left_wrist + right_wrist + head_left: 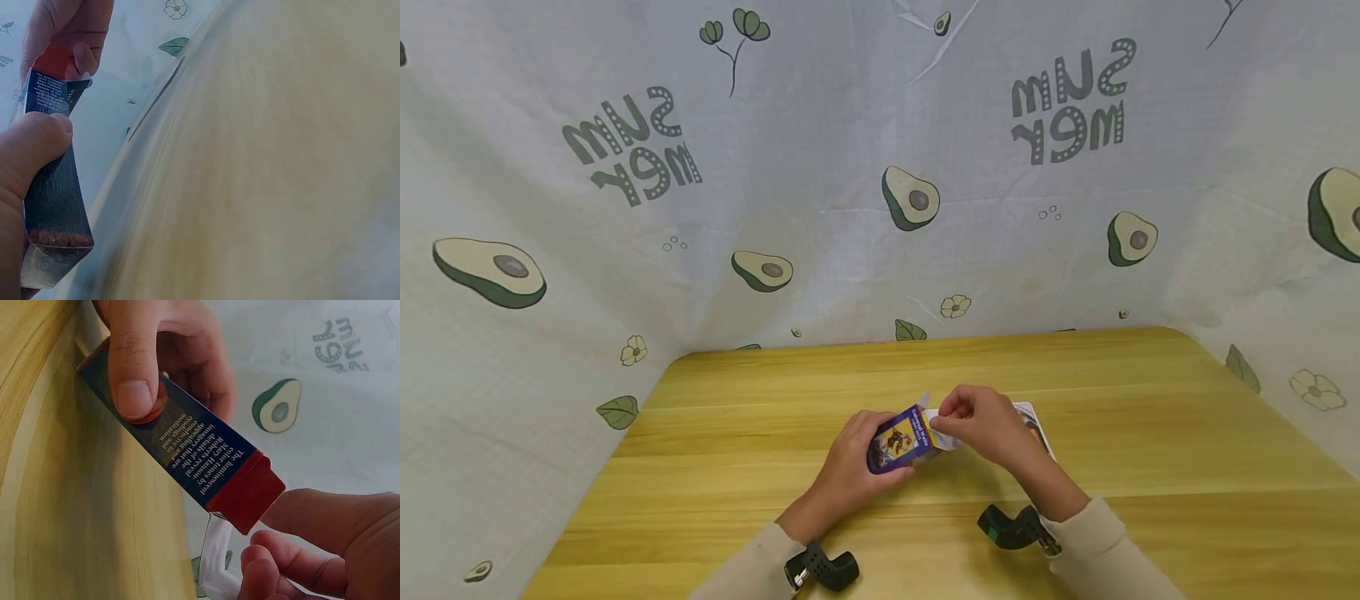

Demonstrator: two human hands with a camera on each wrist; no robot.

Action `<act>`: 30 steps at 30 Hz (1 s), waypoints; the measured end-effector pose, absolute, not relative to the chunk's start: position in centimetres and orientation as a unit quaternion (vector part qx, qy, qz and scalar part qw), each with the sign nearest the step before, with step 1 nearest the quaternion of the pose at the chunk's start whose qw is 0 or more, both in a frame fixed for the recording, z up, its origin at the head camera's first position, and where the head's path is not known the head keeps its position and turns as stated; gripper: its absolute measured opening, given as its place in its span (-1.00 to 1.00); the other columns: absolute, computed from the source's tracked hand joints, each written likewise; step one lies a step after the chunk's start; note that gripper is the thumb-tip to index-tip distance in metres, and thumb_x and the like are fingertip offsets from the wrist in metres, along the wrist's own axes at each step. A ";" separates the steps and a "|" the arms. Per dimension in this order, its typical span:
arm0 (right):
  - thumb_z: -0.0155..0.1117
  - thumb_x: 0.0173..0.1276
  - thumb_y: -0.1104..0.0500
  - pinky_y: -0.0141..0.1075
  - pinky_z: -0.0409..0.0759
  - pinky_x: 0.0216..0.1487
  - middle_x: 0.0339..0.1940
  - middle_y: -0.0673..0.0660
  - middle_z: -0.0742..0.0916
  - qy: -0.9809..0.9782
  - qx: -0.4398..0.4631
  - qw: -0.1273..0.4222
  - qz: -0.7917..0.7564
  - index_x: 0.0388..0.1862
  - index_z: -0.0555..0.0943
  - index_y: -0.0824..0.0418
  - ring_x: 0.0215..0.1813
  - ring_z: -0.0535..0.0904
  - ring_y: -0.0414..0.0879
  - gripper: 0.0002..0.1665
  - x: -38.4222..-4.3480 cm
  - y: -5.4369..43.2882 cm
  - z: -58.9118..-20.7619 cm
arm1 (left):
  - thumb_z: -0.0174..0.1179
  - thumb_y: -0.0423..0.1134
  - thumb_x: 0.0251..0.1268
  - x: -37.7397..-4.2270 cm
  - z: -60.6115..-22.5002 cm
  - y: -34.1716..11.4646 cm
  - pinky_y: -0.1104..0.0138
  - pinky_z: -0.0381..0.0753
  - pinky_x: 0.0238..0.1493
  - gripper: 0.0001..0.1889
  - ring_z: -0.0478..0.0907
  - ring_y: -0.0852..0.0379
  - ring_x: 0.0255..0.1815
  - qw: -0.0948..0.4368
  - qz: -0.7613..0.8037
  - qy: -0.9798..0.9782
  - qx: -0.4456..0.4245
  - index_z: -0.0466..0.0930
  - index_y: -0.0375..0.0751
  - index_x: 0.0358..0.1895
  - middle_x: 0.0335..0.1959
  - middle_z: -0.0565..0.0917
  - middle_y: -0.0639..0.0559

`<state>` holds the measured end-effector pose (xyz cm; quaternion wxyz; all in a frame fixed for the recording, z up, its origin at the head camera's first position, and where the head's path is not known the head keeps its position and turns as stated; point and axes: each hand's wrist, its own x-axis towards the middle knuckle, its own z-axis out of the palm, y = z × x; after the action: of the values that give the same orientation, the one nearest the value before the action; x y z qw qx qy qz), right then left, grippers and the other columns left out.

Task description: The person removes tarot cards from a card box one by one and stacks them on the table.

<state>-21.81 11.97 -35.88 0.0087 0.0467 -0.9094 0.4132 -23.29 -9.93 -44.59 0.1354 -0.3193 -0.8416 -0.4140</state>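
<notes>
My left hand (853, 458) grips a blue tarot card box (898, 439) by its closed end, the thumb across one side. The box is tilted, and its picture front with yellow and purple shows in the head view. Its far end is open, with a red side flap (247, 494) and a white flap (215, 556) sticking out. At that end, my right hand (988, 425) has curled fingers and a thumb on the flaps, pinching at the red one. Partly hidden behind the right hand, a white-edged printed card (1027, 411) lies on the table.
The wooden table (737, 467) runs back to a pale cloth (835, 208) printed with avocados and flowers, which also hangs along both sides. A black wrist camera (831, 571) is strapped at the left sleeve, another wrist camera (1011, 529) at the right.
</notes>
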 end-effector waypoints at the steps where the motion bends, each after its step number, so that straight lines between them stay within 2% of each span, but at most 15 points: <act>1: 0.42 0.20 0.11 -0.27 0.44 -0.44 -0.49 0.03 0.62 -0.910 0.045 0.006 0.412 -0.37 0.61 0.20 -0.42 0.46 -0.10 -0.80 -21.8 11.9 -35.9 | 0.47 0.04 -0.01 -23.3 -44.6 -9.9 0.30 0.52 0.02 -0.28 0.41 0.28 -0.02 0.135 -0.415 -0.841 -0.319 0.39 0.01 0.25 0.02 0.47 0.18; 21: 0.45 0.13 0.16 -0.28 0.43 -0.45 -0.52 0.03 0.60 -0.921 0.033 -0.002 0.389 -0.43 0.59 0.18 -0.44 0.46 -0.09 -0.81 -21.7 11.3 -36.9 | 0.48 0.04 -0.02 -23.2 -44.6 -10.0 0.30 0.51 0.01 -0.28 0.41 0.27 -0.02 0.139 -0.420 -0.835 -0.329 0.40 0.01 0.25 0.03 0.47 0.18; 30: 0.46 0.13 0.11 -0.29 0.43 -0.45 -0.52 0.03 0.60 -0.924 0.034 0.001 0.381 -0.45 0.60 0.18 -0.44 0.45 -0.09 -0.79 -21.7 11.6 -36.7 | 0.46 0.07 0.00 -23.1 -44.6 -10.1 0.29 0.51 0.03 -0.28 0.40 0.28 -0.01 0.133 -0.416 -0.839 -0.324 0.39 0.02 0.25 0.04 0.46 0.19</act>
<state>-21.69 11.62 -36.70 0.0009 0.0341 -0.9241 0.3806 -23.09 -10.13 -44.62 0.1328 -0.3242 -0.8391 -0.4161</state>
